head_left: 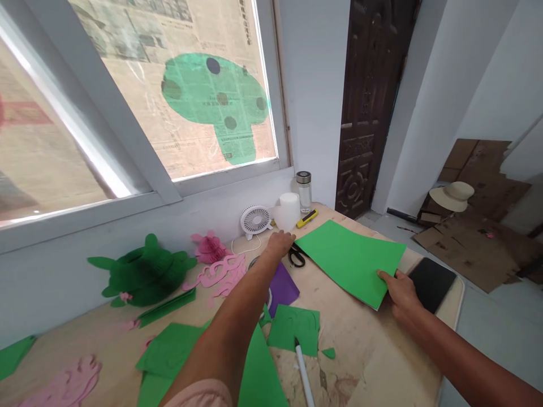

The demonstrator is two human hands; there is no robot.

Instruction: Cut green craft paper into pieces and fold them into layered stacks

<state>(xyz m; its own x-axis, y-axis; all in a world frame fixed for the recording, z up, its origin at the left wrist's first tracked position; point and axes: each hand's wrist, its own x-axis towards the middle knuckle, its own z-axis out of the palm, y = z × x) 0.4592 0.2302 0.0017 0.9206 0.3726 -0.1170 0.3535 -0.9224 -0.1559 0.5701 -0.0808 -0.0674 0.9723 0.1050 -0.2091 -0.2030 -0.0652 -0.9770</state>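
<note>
A green sheet of paper (pixel 352 257) is tilted over the right part of the wooden table. My right hand (pixel 399 288) grips its near right edge, thumb on top and fingers underneath. My left hand (pixel 280 244) is closed at the sheet's left corner; the fingertips are partly hidden. Just below that hand lie black-handled scissors (pixel 297 257), their blades out of sight. A purple piece of paper (pixel 283 289) lies beside my left forearm. Closer to me are a small green paper piece (pixel 293 328) with outlines on it and a white marker (pixel 303 373) resting across its edge.
Along the wall stand a dark green paper turtle shape (pixel 146 271), a small white fan (pixel 255 220), a white roll (pixel 289 209) and a glass bottle (pixel 304 192). A yellow utility knife (pixel 307 219) lies nearby. Pink cutouts (pixel 224 271) and a black pad (pixel 432 282) are on the table (pixel 382 362).
</note>
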